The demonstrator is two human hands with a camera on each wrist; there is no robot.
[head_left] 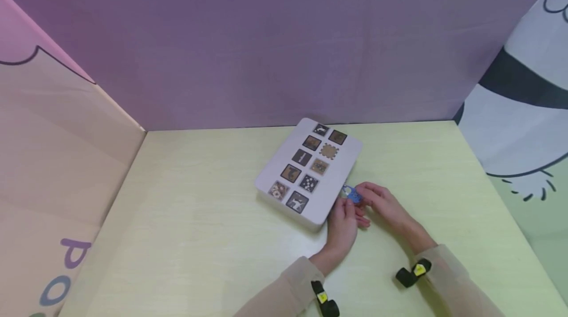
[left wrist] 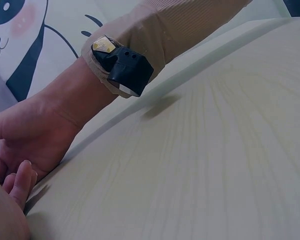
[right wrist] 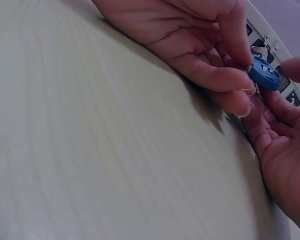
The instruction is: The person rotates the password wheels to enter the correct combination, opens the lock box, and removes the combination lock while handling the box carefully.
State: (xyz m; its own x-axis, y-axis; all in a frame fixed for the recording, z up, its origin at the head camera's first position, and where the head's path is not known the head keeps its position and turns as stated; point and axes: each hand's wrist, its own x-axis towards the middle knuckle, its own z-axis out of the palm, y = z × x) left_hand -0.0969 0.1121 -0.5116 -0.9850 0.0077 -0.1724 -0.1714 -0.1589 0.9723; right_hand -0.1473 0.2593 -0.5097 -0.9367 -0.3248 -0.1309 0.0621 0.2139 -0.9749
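A small blue padlock (right wrist: 265,75) with a metal shackle and what look like number dials is at the side of a white box (head_left: 284,157). My left hand (head_left: 343,226) pinches the padlock, its thumb on one edge; its other fingers (right wrist: 222,80) extend underneath. From the right, my right hand (head_left: 383,203) holds the padlock's outer end between its fingertips. In the left wrist view, only part of the left hand (left wrist: 7,215) shows at the left edge, and the padlock is out of sight. Whether the shackle is fastened to the box cannot be made out.
The box's lid carries two rows of dark and brown square pictures. A metal latch (right wrist: 272,42) shows on the box's side. Underneath is a pale wood-grain table (head_left: 191,218), with a purple cloth wall (head_left: 248,51) behind and printed panels left and right.
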